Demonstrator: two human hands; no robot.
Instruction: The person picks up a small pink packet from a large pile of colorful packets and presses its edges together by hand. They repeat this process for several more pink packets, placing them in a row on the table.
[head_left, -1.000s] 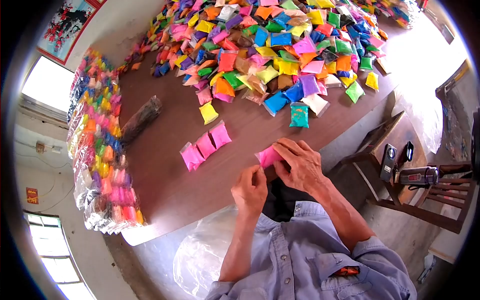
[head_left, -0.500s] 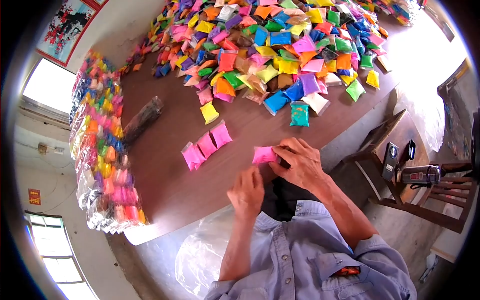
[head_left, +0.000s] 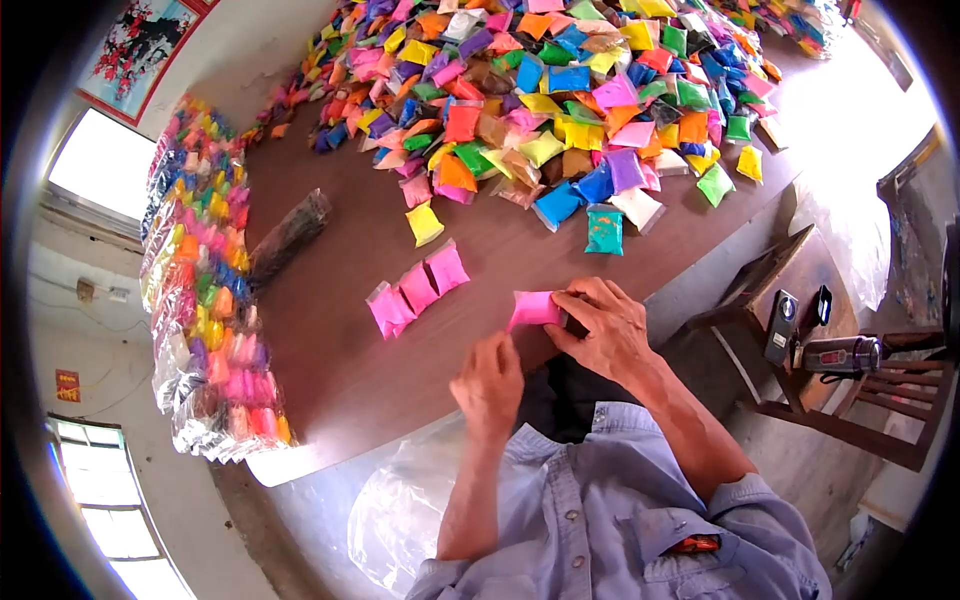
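Note:
My right hand [head_left: 603, 325] pinches the right end of a small pink packet [head_left: 536, 308] above the near edge of the brown table [head_left: 350, 380]. My left hand [head_left: 488, 378] is closed just below the packet's left end, with its fingertips close to the corner; whether they grip it is too small to tell. Left of my hands, three pink packets [head_left: 418, 287] lie side by side in a slanted row. A yellow packet [head_left: 425, 224] lies just beyond that row, and a teal packet [head_left: 604, 230] lies beyond my right hand.
A large heap of colourful packets [head_left: 560, 110] covers the table's far side. Bagged packets [head_left: 215, 300] are stacked along the left edge, beside a dark rolled bag [head_left: 290, 235]. At right, a wooden stool [head_left: 800, 270] bears a phone-like device and stands near a flask [head_left: 842, 351].
The view has shifted slightly. My left hand has moved a little to the left and stays near the packet, while my right hand still holds its right end.

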